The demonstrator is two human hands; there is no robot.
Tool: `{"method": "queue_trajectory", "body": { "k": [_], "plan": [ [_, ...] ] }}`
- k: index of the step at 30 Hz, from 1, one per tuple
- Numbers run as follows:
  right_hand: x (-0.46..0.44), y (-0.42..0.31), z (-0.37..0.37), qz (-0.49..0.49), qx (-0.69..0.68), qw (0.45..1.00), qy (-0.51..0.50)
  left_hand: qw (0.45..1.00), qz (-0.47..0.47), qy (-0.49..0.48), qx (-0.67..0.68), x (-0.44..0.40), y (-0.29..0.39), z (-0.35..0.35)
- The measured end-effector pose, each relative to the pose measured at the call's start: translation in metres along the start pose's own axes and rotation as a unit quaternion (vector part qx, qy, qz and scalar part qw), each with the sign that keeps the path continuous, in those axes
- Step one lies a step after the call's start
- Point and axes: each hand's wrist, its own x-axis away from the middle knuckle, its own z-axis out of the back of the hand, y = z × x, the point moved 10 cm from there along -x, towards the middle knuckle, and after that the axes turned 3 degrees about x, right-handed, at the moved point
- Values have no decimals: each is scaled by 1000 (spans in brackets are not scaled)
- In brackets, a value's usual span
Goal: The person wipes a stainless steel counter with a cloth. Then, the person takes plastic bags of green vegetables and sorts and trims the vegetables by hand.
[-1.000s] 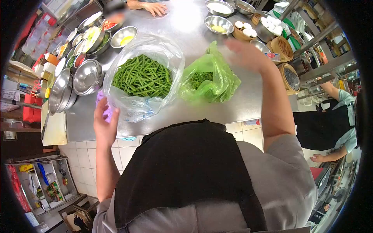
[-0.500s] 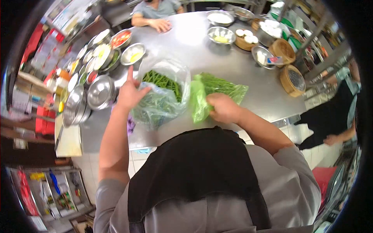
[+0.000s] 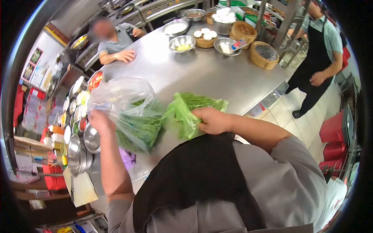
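Observation:
My left hand [image 3: 101, 122] is closed on the left edge of a clear plastic bag [image 3: 128, 93]. Long green vegetables [image 3: 142, 130] fill its lower part, and its mouth stands up loosely. To the right, my right hand [image 3: 213, 119] grips a light green plastic bag [image 3: 186, 116] by its near side. Leafy green stalks [image 3: 202, 101] show inside that one. Both bags rest on the steel table [image 3: 229, 73], side by side and nearly touching. My left fingertips are partly hidden by the clear plastic.
Steel bowls [image 3: 77, 155] and a cutting board [image 3: 83, 188] line the left side. A purple bag [image 3: 127, 157] lies at the near edge. Bowls, eggs [image 3: 204, 34] and bamboo steamers [image 3: 264, 55] stand far right. One person [image 3: 116, 48] sits across; another [image 3: 318, 58] stands right.
My left hand has gone from spread fingers above the clear bag to gripping its edge, and the bag's mouth is raised. My right hand still holds the green bag. My view has turned right.

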Motion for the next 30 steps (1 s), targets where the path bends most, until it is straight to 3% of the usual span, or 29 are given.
{"method": "queue_trajectory", "body": {
  "k": [2, 4, 5, 7, 10, 13, 16, 22, 23, 24, 26, 28, 30],
  "plan": [
    [10, 3, -7, -29, -62, 998, -12, 993, 22, -20, -117, -29, -8, -9],
    [23, 11, -2, -57, -76, 995, -14, 996, -6, -69, -60, -93, -24, -29],
    [25, 13, -8, -65, -73, 995, -20, 994, 3, -105, 15, -38, 21, -77],
    [21, 14, -17, -58, -51, 997, -24, 985, -27, -168, 6, -27, 65, -131],
    [5, -10, -22, -73, -87, 989, -92, 968, -11, -242, 62, -33, 86, -199],
    [-6, -29, -25, -15, 6, 997, -76, 941, -26, -336, 34, 3, 101, -267],
    [17, -47, 3, 52, 29, 998, 25, 887, -80, -455, 6, 51, 95, -316],
    [47, -87, 81, 62, 64, 996, 25, 739, -191, -610, -213, 207, 7, -356],
    [53, -95, 113, 101, 100, 979, 146, 704, -210, -630, -251, 227, -6, -361],
    [64, -104, 144, 140, 135, 945, 264, 703, -176, -654, -218, 240, -15, -363],
    [83, -110, 195, 100, 282, 855, 424, 691, -101, -700, -149, 265, -29, -364],
    [85, -87, 212, 25, 376, 810, 450, 677, -210, -690, -146, 283, 8, -362],
    [78, -33, 216, -101, 391, 831, 383, 650, -305, -684, -131, 298, 51, -353]
  ]
}}
